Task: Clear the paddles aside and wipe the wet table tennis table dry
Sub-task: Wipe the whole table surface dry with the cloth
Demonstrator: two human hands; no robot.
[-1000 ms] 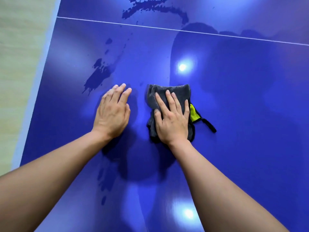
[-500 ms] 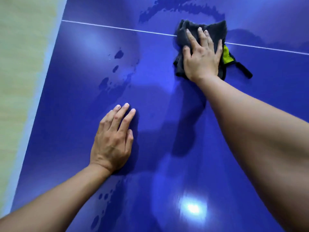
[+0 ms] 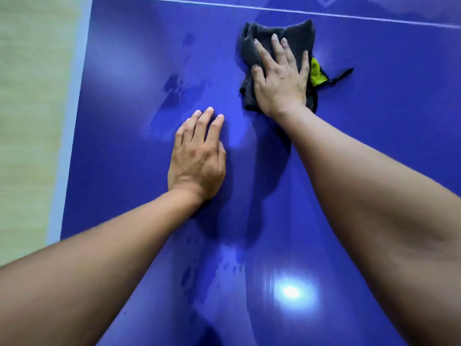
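A crumpled dark grey cloth (image 3: 291, 36) with a yellow patch and a black loop lies on the blue table tennis table (image 3: 386, 108), just below the white centre line. My right hand (image 3: 280, 81) presses flat on the cloth with straight, spread fingers. My left hand (image 3: 197, 158) rests flat on the table surface to the lower left of the cloth, fingers straight. Wet smears (image 3: 174, 93) show above my left hand, and more wet patches (image 3: 189, 275) sit near the front between my forearms. No paddles are in view.
The table's pale left edge (image 3: 69, 146) runs down the left side, with light wooden floor (image 3: 30, 108) beyond it. A bright lamp reflection (image 3: 290, 292) shines on the near surface. The white centre line (image 3: 349, 15) crosses the top.
My right hand has pulled the cloth back toward me from the white line. The wet streaks beyond the line are out of view. My left hand stays planted on the table.
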